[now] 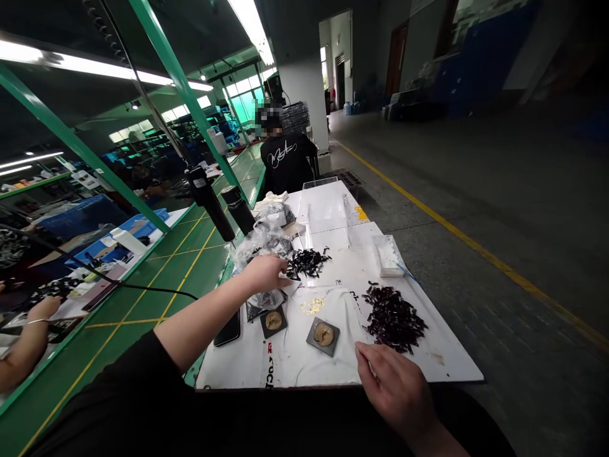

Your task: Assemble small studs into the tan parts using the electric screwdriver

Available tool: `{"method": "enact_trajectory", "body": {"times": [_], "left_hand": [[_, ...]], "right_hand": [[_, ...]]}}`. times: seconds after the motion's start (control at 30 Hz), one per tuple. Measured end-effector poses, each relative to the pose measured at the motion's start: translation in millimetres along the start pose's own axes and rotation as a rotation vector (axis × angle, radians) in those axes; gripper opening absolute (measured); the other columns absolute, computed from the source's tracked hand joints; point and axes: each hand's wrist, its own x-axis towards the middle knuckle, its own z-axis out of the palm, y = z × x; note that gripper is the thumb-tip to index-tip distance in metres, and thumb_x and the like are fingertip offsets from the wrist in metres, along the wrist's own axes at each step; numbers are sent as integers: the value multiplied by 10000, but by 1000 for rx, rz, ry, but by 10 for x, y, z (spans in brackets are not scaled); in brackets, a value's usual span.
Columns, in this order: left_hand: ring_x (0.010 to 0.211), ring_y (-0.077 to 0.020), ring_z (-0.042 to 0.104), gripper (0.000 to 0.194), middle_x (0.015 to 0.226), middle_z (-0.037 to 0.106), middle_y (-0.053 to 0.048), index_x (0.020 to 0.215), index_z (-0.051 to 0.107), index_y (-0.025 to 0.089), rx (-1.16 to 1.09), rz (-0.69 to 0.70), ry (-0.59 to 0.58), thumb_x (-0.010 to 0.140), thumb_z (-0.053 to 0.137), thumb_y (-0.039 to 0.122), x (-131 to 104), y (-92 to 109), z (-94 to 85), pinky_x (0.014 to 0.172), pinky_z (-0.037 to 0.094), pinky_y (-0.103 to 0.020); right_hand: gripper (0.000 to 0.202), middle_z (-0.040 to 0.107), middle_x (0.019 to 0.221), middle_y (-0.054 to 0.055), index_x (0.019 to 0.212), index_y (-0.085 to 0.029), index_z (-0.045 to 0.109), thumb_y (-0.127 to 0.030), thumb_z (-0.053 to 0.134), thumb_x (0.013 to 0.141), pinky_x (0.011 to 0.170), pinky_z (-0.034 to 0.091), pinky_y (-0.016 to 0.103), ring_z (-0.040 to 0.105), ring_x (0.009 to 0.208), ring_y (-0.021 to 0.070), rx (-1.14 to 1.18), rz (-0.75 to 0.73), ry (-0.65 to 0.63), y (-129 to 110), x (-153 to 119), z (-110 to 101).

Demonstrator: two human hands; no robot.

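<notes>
In the head view, the left hand (267, 274) is at the left edge of the small black pieces (310, 263), so probably a picking-up step; can't tell if that grip's pinching one. The right hand (397, 387) is curled just below the dark pile (394, 317), pinch unclear. Next move calls for delicate fingertips imo. White shirt script (281, 154) beyond the left grip and tabletop lettering (269, 371) nearer the wearer: can't read either properly.

And there's a co-worker (288, 158) beyond the desk (454, 369), back turned, white script across a black top! Overhead, strip lights (252, 28) blaze past slanting green beams (174, 70). On the left, a black tool (204, 193) hangs just beside a black bottle (238, 209)! Out right, a yellow line (504, 266) streaks along the dark floor (451, 285) toward a bright doorway (337, 38)!
</notes>
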Motion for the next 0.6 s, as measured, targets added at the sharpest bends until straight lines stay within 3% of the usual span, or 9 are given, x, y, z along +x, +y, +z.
{"method": "enact_trajectory", "body": {"times": [0.2, 0.33, 0.47, 0.53, 0.6], "left_hand": [[960, -255, 735, 274, 1017, 783, -81, 958, 747, 233, 26, -14, 123, 1057, 619, 455, -303, -71, 9, 807, 543, -348], [1111, -268, 745, 371, 1157, 783, -122, 1139, 773, 217, 28, 33, 195, 1140, 448, 394, -388, -278, 14, 1012, 581, -417], [1577, -303, 523, 354, 1571, 669, -85, 1382, 756, 280, 35, 72, 180, 1125, 522, 349, -323, -581, 64, 1320, 434, -474], [1599, -308, 497, 410, 1663, 588, -108, 1481, 699, 256, 43, -21, 191, 1153, 455, 285, -214, -762, 84, 1314, 451, -495], [1432, -294, 640, 401, 1624, 597, -162, 1507, 661, 210, 49, -154, 177, 1176, 447, 278, -64, -950, 89, 1214, 550, -502]], "right_hand": [[224, 813, 954, 91, 1215, -106, 731, -30, 736, 1004, 791, 667, 321, 804, 856, 195, 29, 0, 3, 7, 8, -11], [235, 805, 963, 86, 1235, -112, 723, -34, 729, 1013, 807, 669, 315, 796, 858, 184, 53, 23, 10, 20, -9, -14], [243, 806, 967, 78, 1254, -127, 719, -53, 729, 1023, 800, 670, 316, 796, 852, 182, 44, 22, 12, 41, -46, 2], [233, 810, 972, 79, 1251, -132, 721, -64, 728, 1028, 801, 671, 317, 800, 854, 185, 35, 15, 18, 50, -57, 13], [225, 813, 974, 80, 1247, -133, 725, -70, 727, 1030, 803, 672, 317, 805, 860, 189, 28, 11, 24, 54, -62, 24]]}}
